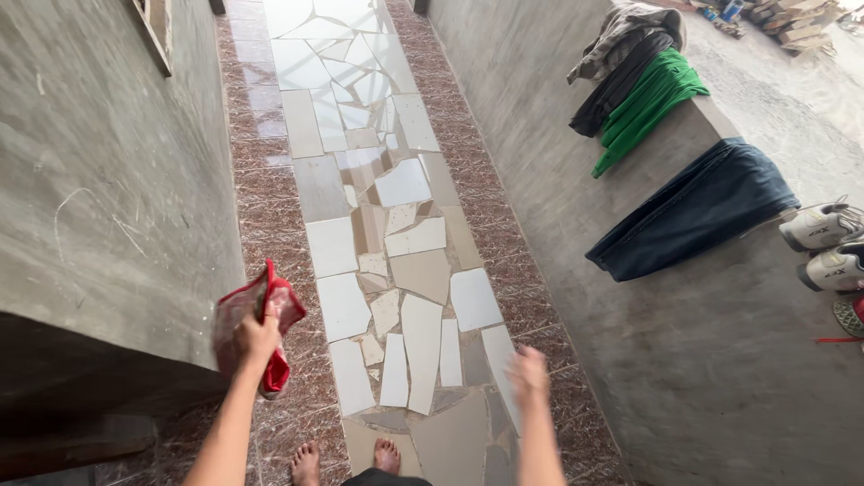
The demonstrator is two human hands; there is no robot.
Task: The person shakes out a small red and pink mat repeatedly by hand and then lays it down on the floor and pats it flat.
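Note:
My left hand (256, 336) grips a red and clear plastic pouch (255, 324), held out over the brown border tiles close to the left concrete wall. My right hand (529, 372) hangs blurred over the tiled walkway with nothing in it; the fingers look loosely apart. My bare feet (346, 459) stand on the mosaic floor at the bottom edge.
A narrow walkway of broken pale tiles (387, 225) runs ahead between a left concrete wall (99, 180) and a low right wall (630, 297). Draped over the right wall are dark blue jeans (697, 211), a green garment (650, 101) and dark clothes (621, 63). White shoes (826, 243) sit at far right.

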